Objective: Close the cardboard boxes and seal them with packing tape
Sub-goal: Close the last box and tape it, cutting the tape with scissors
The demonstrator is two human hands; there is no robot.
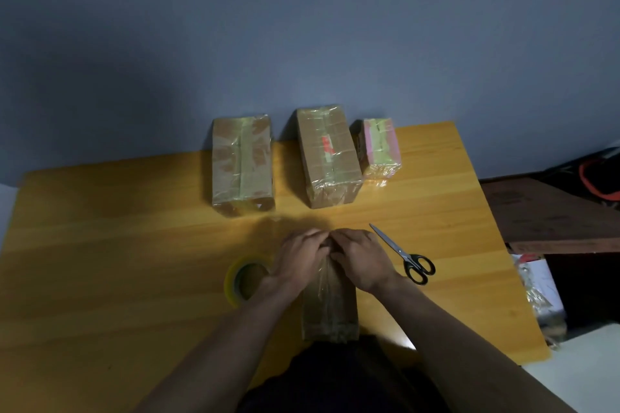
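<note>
Both hands, left hand [298, 261] and right hand [360, 256], fingers curled onto the taped box [330, 308], its far end hidden beneath the grip.

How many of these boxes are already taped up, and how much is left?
Three boxes at the back look sealed: the left box, the middle box and the small box. The left hand and right hand press tape onto the near box. No other box shows.
</note>
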